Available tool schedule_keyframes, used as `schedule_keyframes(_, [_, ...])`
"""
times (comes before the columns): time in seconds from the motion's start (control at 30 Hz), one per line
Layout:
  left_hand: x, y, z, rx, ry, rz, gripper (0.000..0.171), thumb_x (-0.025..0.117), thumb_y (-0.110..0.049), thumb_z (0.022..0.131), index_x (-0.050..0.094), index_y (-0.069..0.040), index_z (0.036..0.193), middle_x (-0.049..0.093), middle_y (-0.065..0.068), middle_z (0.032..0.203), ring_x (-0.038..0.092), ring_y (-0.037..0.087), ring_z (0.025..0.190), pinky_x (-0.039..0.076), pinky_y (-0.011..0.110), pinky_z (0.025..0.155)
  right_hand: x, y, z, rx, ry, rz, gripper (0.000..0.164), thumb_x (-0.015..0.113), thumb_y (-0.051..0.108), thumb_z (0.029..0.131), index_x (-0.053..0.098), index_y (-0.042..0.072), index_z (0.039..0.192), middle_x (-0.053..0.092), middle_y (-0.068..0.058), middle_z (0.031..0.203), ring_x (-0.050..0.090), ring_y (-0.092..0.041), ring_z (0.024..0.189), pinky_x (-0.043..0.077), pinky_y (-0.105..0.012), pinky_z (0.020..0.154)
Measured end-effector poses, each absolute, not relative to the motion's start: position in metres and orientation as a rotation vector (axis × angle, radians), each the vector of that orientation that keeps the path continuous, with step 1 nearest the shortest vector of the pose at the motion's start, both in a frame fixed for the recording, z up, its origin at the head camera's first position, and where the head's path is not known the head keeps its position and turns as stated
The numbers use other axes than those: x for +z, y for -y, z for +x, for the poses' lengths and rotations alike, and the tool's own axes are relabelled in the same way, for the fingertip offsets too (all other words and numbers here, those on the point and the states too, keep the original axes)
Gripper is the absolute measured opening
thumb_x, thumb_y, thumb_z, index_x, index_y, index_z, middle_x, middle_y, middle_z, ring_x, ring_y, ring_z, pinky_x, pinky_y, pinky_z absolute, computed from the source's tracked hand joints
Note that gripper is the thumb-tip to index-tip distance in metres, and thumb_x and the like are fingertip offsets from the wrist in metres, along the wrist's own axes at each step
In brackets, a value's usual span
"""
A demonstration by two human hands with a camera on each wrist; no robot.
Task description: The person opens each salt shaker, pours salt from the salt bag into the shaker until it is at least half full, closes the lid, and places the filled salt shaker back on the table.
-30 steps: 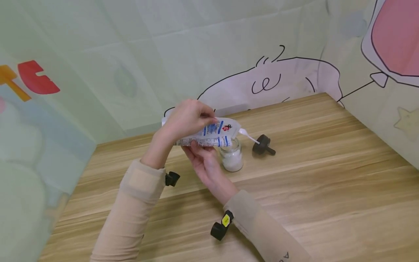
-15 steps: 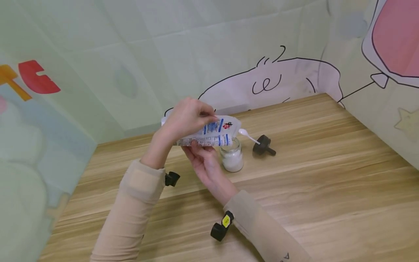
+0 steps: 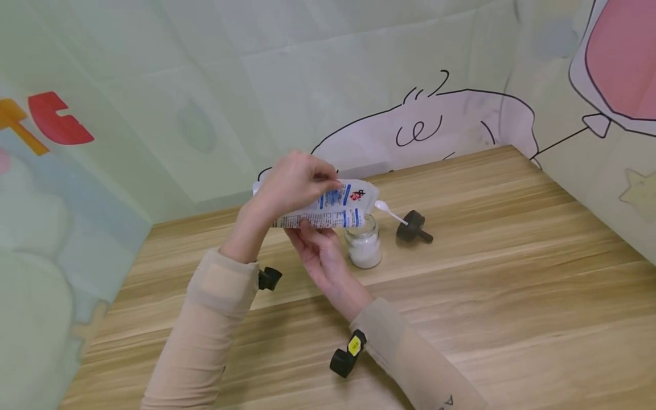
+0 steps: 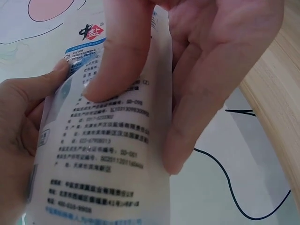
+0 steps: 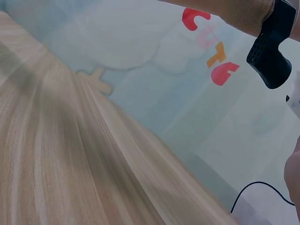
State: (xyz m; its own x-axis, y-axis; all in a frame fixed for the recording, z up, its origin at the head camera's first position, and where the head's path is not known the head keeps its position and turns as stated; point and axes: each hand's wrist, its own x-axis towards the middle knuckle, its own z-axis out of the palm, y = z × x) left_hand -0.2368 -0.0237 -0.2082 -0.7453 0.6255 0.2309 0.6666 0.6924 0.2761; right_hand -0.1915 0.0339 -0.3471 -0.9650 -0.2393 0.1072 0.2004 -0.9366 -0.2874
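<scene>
Both hands hold a white plastic salt bag (image 3: 328, 205) with blue and red print, tilted with its right end just above the mouth of a glass jar (image 3: 365, 247). White granules fill the lower part of the jar. My left hand (image 3: 292, 182) pinches the bag's upper edge; in the left wrist view its thumb (image 4: 42, 86) lies on the print. From below, my right hand (image 3: 320, 250) grips the lower edge, thumb on the near face; its thumb and fingers loom large in the left wrist view. Only a sliver of the bag (image 5: 294, 101) shows in the right wrist view.
To the right of the jar lies a black lid (image 3: 410, 226) with a white spoon (image 3: 390, 212) sticking out toward the bag. All stand on a wooden table (image 3: 487, 273). A printed cloth backdrop (image 3: 230, 102) rises behind the table's far edge.
The bag's right end has risen very slightly. Both hands keep the same grip, and the jar, lid and spoon stay in place.
</scene>
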Motion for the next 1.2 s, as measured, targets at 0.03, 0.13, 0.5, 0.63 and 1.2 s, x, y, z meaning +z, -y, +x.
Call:
schedule_keyframes(0.03, [-0.2079,0.0235,-0.2367,-0.521,2.780,-1.070,0.013,0.068,-0.020,0.089,0.076,-0.010,0.091,0.075,0.004,0.085,0.062,0.015,0.069,0.048,0.026,0.063,-0.3472,-0.0339,-0.1917,-2.882,-0.405,-0.211,0.040,0.041,-0.006,0.096,0.046,0.015,0.130,0.055,-0.001,0.121,0.060,-0.015,0.113,0.045,-0.028,0.104])
schedule_keyframes(0.13, [-0.2069,0.0227,-0.2366,-0.514,2.784,-1.077,0.013,0.069,-0.020,0.089,0.076,-0.009,0.090,0.075,0.004,0.085,0.062,0.015,0.070,0.049,0.026,0.064,-0.3472,-0.0338,-0.1922,-2.884,-0.420,-0.229,0.038,0.040,-0.006,0.096,0.047,0.015,0.128,0.055,-0.001,0.120,0.060,-0.014,0.112,0.045,-0.028,0.104])
schedule_keyframes(0.5, [-0.2080,0.0216,-0.2384,-0.488,2.802,-1.075,0.013,0.069,-0.019,0.089,0.076,-0.009,0.091,0.075,0.005,0.086,0.064,0.016,0.073,0.050,0.028,0.067,-0.3460,-0.0329,-0.1920,-2.895,-0.418,-0.218,0.042,0.040,-0.008,0.096,0.044,0.014,0.132,0.053,-0.001,0.123,0.057,-0.016,0.116,0.044,-0.029,0.105])
schedule_keyframes(0.63, [-0.2085,0.0216,-0.2383,-0.477,2.814,-1.065,0.013,0.069,-0.020,0.089,0.076,-0.010,0.091,0.075,0.004,0.085,0.063,0.016,0.072,0.050,0.028,0.066,-0.3464,-0.0329,-0.1922,-2.898,-0.414,-0.212,0.043,0.040,-0.008,0.096,0.043,0.014,0.132,0.053,-0.001,0.123,0.057,-0.016,0.117,0.044,-0.029,0.106])
schedule_keyframes(1.2, [-0.2092,0.0211,-0.2370,-0.435,2.828,-1.057,0.013,0.069,-0.021,0.089,0.076,-0.011,0.091,0.074,0.003,0.084,0.062,0.016,0.071,0.048,0.027,0.065,-0.3455,-0.0330,-0.1921,-2.902,-0.408,-0.238,0.049,0.040,-0.010,0.095,0.039,0.015,0.137,0.050,-0.001,0.124,0.054,-0.016,0.118,0.044,-0.029,0.106])
